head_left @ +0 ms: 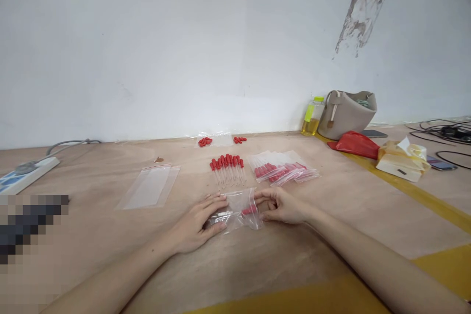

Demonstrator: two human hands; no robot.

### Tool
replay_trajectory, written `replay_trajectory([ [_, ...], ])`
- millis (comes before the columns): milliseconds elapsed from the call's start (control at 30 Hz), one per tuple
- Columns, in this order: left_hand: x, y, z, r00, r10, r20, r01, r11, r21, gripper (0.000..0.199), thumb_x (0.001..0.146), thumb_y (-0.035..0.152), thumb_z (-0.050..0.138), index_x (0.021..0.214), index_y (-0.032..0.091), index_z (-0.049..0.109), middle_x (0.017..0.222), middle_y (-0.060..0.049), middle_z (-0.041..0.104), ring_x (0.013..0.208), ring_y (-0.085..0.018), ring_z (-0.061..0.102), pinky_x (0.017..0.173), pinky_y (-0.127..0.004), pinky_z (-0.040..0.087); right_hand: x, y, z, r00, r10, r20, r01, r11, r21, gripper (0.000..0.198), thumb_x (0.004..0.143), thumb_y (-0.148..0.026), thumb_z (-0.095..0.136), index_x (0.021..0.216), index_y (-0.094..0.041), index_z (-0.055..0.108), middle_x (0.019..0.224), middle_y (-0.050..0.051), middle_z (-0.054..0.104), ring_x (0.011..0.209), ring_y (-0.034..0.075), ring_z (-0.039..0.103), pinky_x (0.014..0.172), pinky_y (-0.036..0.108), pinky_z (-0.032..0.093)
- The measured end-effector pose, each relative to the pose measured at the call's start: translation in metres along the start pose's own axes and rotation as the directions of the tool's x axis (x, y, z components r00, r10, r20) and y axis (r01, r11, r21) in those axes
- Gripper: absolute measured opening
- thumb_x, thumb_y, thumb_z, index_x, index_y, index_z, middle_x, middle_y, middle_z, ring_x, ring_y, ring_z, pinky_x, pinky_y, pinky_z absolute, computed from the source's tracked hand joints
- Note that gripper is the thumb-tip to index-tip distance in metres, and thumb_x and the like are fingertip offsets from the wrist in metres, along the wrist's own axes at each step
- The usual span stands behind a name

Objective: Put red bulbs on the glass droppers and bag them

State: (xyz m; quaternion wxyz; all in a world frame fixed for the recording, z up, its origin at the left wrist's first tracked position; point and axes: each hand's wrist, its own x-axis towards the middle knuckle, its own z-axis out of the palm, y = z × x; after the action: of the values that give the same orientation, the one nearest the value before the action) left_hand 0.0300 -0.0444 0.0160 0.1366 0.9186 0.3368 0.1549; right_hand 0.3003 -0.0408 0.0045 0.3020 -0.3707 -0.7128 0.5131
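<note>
A clear plastic zip bag (236,201) lies between my hands, low over the tabletop. Inside it or at its mouth is a red-bulbed dropper (249,210), its glass stem pointing left. My left hand (196,225) grips the bag's left end between thumb and fingers. Curled at the right edge, my right hand (279,206) pinches the bag beside the red bulb; its fingertips are partly hidden. Just beyond the bag, several red-topped glass droppers (227,164) lie in a row. To their right are overlapping filled bags (281,169) with red bulbs inside.
Flat unused bags (150,186) lie at left, near a power strip (33,174). Loose red bulbs (205,142) rest on plastic by the wall. At right stand a bottle (312,117) and grey bag (346,115), with a red pouch (356,144), tissue pack (401,159), phone and black cables.
</note>
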Motion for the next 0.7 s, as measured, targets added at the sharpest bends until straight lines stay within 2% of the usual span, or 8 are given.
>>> replay_trajectory([
  [100, 0.001, 0.000, -0.001, 0.999, 0.019, 0.026, -0.019, 1.000, 0.016, 0.041, 0.088, 0.039, 0.038, 0.126, 0.025, 0.041, 0.134, -0.004, 0.039, 0.124, -0.021, 0.031, 0.102, -0.042, 0.028, -0.005, -0.008, -0.001, 0.997, 0.066, 0.050, -0.074, 0.981, 0.177, 0.038, 0.062, -0.026, 0.067, 0.097, -0.017, 0.053, 0.089, 0.004, 0.062, 0.074, 0.013, 0.059, 0.061, 0.023, 0.045],
  [167, 0.001, 0.000, -0.002, 0.999, 0.010, 0.048, -0.012, 0.999, 0.031, 0.040, 0.090, 0.037, 0.034, 0.128, 0.026, 0.039, 0.135, -0.003, 0.036, 0.126, -0.020, 0.029, 0.103, -0.041, 0.027, -0.006, -0.011, 0.004, 0.994, 0.107, 0.005, -0.105, 0.961, 0.255, 0.042, 0.058, -0.026, 0.071, 0.094, -0.018, 0.052, 0.087, 0.003, 0.063, 0.073, 0.012, 0.059, 0.062, 0.024, 0.045],
  [233, 0.001, -0.001, -0.002, 0.998, 0.006, 0.067, -0.009, 0.999, 0.046, 0.039, 0.091, 0.035, 0.031, 0.129, 0.027, 0.037, 0.137, -0.002, 0.034, 0.127, -0.019, 0.027, 0.104, -0.041, 0.025, -0.004, -0.012, 0.012, 0.982, 0.143, -0.120, -0.111, 0.963, 0.246, 0.037, 0.054, -0.028, 0.073, 0.083, -0.016, 0.054, 0.075, 0.001, 0.063, 0.066, 0.012, 0.058, 0.058, 0.022, 0.044],
  [300, 0.001, -0.001, -0.002, 0.997, 0.015, 0.071, -0.018, 0.999, 0.050, 0.040, 0.091, 0.034, 0.032, 0.130, 0.027, 0.035, 0.137, -0.002, 0.033, 0.127, -0.019, 0.026, 0.104, -0.042, 0.024, -0.001, -0.010, 0.021, 0.949, 0.175, -0.263, -0.127, 0.974, 0.190, 0.031, 0.053, -0.032, 0.074, 0.069, -0.015, 0.054, 0.060, -0.001, 0.060, 0.055, 0.010, 0.054, 0.051, 0.021, 0.040],
  [367, 0.000, -0.001, -0.001, 0.998, 0.027, 0.058, -0.030, 0.999, 0.042, 0.041, 0.090, 0.033, 0.035, 0.130, 0.027, 0.035, 0.138, -0.002, 0.032, 0.127, -0.020, 0.026, 0.103, -0.042, 0.025, 0.002, -0.010, 0.028, 0.920, 0.189, -0.344, -0.153, 0.980, 0.127, 0.029, 0.053, -0.034, 0.073, 0.060, -0.014, 0.053, 0.050, -0.002, 0.055, 0.047, 0.009, 0.049, 0.045, 0.020, 0.035],
  [467, -0.002, -0.001, 0.001, 0.999, 0.028, -0.025, -0.027, 0.999, 0.027, 0.040, 0.087, 0.032, 0.040, 0.127, 0.026, 0.040, 0.138, -0.003, 0.031, 0.126, -0.022, 0.027, 0.102, -0.041, 0.028, 0.002, -0.011, 0.029, 0.894, 0.185, -0.407, -0.172, 0.983, 0.069, 0.026, 0.056, -0.033, 0.071, 0.058, -0.015, 0.052, 0.047, -0.003, 0.053, 0.043, 0.008, 0.045, 0.042, 0.020, 0.031],
  [567, -0.003, 0.000, 0.002, 0.991, 0.002, -0.137, -0.002, 1.000, 0.002, 0.038, 0.085, 0.032, 0.045, 0.122, 0.024, 0.046, 0.131, -0.005, 0.040, 0.119, -0.022, 0.037, 0.097, -0.038, 0.036, 0.000, -0.012, 0.024, 0.892, 0.171, -0.419, -0.142, 0.985, 0.099, 0.024, 0.059, -0.032, 0.068, 0.059, -0.016, 0.050, 0.048, -0.003, 0.053, 0.044, 0.008, 0.046, 0.044, 0.020, 0.033],
  [700, -0.002, 0.000, 0.002, 0.993, 0.018, -0.117, -0.024, 0.998, -0.049, 0.032, 0.086, 0.031, 0.043, 0.116, 0.024, 0.051, 0.118, -0.005, 0.052, 0.108, -0.020, 0.048, 0.091, -0.035, 0.042, -0.002, -0.007, 0.019, 0.894, 0.150, -0.423, -0.088, 0.983, 0.162, 0.023, 0.060, -0.030, 0.065, 0.070, -0.017, 0.048, 0.059, -0.002, 0.057, 0.049, 0.010, 0.051, 0.048, 0.023, 0.041],
])
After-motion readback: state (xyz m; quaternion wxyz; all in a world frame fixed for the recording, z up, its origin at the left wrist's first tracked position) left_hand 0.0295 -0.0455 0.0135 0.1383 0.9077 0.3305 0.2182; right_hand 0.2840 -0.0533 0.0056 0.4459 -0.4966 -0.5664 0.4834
